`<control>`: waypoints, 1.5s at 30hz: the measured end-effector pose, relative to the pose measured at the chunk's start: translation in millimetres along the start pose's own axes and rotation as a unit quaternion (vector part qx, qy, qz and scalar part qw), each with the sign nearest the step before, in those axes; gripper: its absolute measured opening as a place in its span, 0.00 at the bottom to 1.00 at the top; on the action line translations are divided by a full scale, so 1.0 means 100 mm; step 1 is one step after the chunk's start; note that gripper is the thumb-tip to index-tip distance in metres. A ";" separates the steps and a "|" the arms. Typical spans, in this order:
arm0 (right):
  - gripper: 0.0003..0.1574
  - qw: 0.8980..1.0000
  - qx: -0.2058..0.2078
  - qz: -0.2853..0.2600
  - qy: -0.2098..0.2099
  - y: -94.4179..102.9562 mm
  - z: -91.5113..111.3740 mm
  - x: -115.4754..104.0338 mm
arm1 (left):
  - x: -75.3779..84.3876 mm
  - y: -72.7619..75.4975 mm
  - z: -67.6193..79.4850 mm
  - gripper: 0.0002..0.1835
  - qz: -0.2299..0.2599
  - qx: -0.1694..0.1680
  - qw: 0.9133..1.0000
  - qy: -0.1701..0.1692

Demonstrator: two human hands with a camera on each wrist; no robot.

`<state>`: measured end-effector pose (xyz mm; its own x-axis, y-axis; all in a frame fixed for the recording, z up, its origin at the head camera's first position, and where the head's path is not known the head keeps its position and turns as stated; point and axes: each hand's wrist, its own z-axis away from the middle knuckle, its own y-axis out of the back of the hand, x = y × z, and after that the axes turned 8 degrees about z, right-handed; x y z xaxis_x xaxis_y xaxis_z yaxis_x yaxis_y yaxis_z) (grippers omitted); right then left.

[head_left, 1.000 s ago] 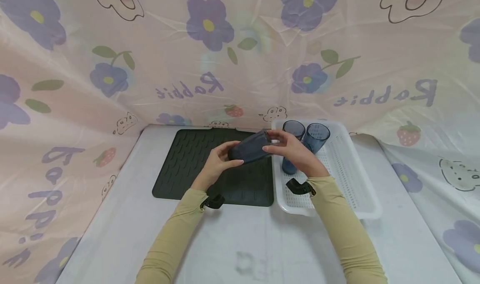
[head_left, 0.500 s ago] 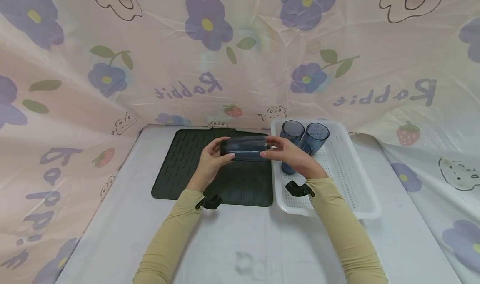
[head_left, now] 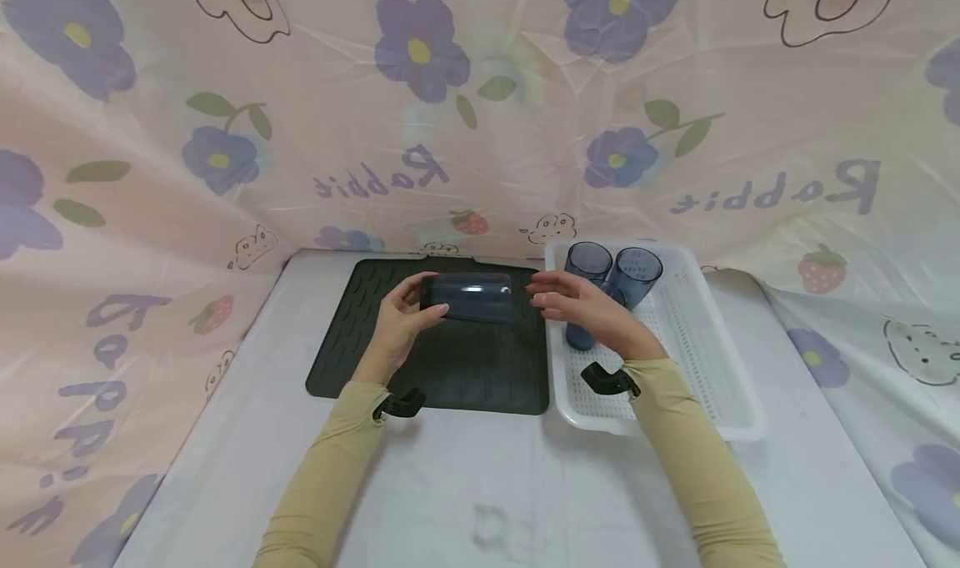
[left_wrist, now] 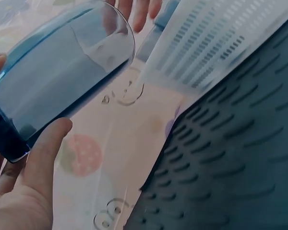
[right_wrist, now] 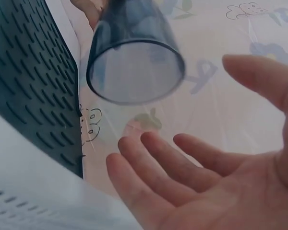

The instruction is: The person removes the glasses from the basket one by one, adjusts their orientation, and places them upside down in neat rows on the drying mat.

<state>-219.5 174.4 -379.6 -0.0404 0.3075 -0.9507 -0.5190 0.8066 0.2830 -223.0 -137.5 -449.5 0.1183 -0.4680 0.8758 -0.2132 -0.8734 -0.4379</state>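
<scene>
While the left hand point(head_left: 393, 326) holds a blue glass point(head_left: 472, 297) sideways above the dark mat point(head_left: 480, 372), the right hand point(head_left: 588, 308) is apart from it, just beyond the mouth. The left grip is closed about the base end, thumb on the near side and fingers on the far side; the left wrist view shows the thick base between them. The glass lies nearly level in the air, its mouth turned toward the right hand.

The right grip is empty, its fingers extended and spread from the thumb, as the right wrist view shows; from the head view it is in front of the left part of the white basket point(head_left: 750, 414). Three more blue glasses stand in that basket toward its back left: one at the rear point(head_left: 588, 259), one to its right point(head_left: 637, 278), and one nearer point(head_left: 580, 337), partly hidden by the right hand.

The ridged mat lies on the white desk point(head_left: 450, 493), with the basket just beside it on the right. Behind, a pink cloth point(head_left: 517, 143) carries purple flowers, strawberries and mirrored lettering. Both arms wear yellowish sleeves point(head_left: 322, 476), with a black device point(head_left: 405, 403) at each wrist.
</scene>
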 end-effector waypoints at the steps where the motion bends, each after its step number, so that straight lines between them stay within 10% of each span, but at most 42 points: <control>1: 0.40 1.000 0.003 -0.002 -0.003 0.01 0.01 0.00 | 0.01 0.03 0.01 0.30 -0.003 0.003 1.000 -0.002; 45: 0.38 0.997 0.064 -0.017 0.028 0.52 0.49 0.20 | 0.43 1.04 0.34 0.30 -0.052 0.153 0.987 -0.024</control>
<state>-204.9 247.1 -377.2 -0.0744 0.2535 -0.9645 -0.4073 0.8751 0.2614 -207.4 -253.2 -464.6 0.1711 -0.3730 0.9119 0.1047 -0.9134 -0.3933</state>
